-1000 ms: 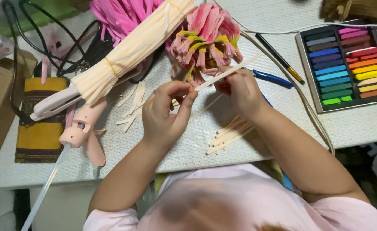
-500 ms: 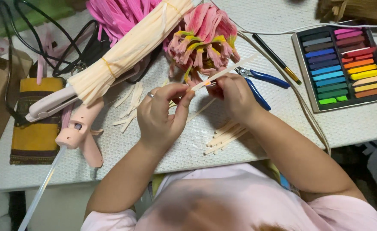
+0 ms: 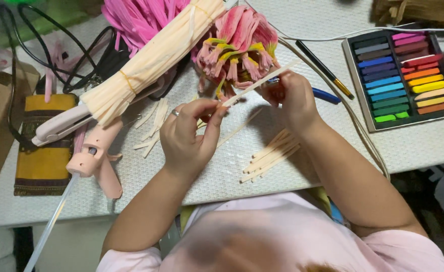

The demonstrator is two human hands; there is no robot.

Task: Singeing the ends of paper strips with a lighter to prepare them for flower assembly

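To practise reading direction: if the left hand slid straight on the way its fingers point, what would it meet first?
Most likely the right hand: the left hand points up and right along the cream strip both hold. Depth is unclear.

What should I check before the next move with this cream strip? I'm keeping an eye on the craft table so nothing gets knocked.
1. Cream strip pinched at both ends: ok, left hand and right hand both hold it.
2. Strip unbroken: ok.
3. Spare strips near the right wrist: ok.
4. Pink glue gun away from the hands: ok.
5. Pastel box clear of the right elbow: ok.
6. Glue gun hot: cannot tell.
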